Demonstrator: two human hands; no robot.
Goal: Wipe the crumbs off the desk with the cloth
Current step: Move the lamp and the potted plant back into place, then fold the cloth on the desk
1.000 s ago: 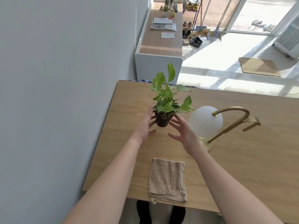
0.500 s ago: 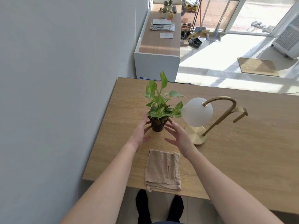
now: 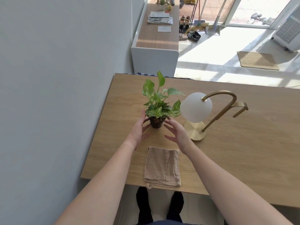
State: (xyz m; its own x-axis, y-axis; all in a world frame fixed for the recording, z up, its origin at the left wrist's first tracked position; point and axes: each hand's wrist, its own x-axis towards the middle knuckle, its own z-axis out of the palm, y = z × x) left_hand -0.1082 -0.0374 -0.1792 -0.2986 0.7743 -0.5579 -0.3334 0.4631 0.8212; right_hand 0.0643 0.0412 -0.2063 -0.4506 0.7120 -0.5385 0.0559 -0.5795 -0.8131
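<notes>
Cloth: a beige terry cloth (image 3: pixel 162 166), folded into a tall rectangle of several layers, the stacked edges showing along its near side.
Cloth pose: lying flat, its long sides running away from the person, slightly skewed.
Cloth place: on the near left part of the desk, its near edge at the desk's front edge, with one corner drooping just over it.
Desk: a light wood-grain desk (image 3: pixel 243 159) with a flat rectangular top and straight edges.

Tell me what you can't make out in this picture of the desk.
Head view:
- Crumbs on the light wooden desk: too small to see.
- Small dark plant pot: left side hidden behind the left hand; contact unclear.
- Desk's right end: cut off by the frame edge.
</notes>
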